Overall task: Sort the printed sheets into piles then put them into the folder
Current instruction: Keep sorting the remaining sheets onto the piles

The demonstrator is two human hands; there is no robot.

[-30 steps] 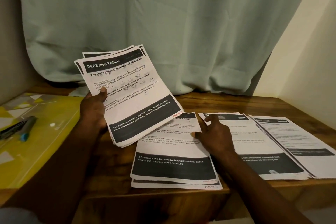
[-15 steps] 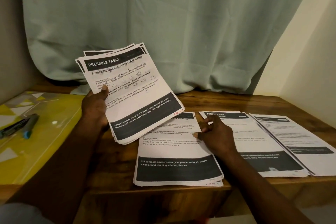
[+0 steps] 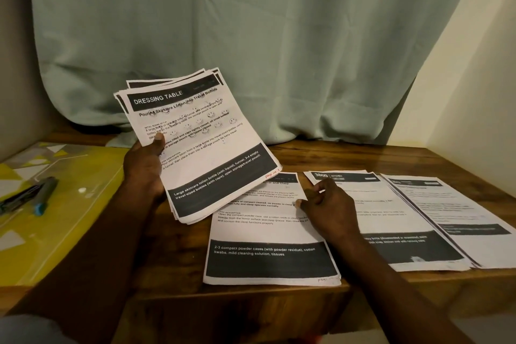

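Note:
My left hand (image 3: 145,167) grips a stack of printed sheets (image 3: 203,148) and holds it tilted above the wooden table; the top sheet is headed "DRESSING TABLE". Three piles of sheets lie on the table: a near pile (image 3: 268,234) in the middle, a "KITCHEN" pile (image 3: 396,220) to its right, and a third pile (image 3: 460,220) at the far right. My right hand (image 3: 329,209) rests at the near pile's right edge, its thumb touching the top sheet and its fingers loosely bent over the gap to the second pile. A yellow folder (image 3: 64,220) lies flat at the left.
A grey marker with a blue end (image 3: 44,195) and a dark pen (image 3: 16,200) lie on the folder. A pale green curtain (image 3: 251,50) hangs behind the table. The table's front edge (image 3: 251,296) runs just below the piles, and a cream wall (image 3: 474,92) stands at the right.
The near pile's lower sheets, which stuck out at the bottom, now lie squared under the top sheet. My right hand stayed at its right edge. The held stack barely moved.

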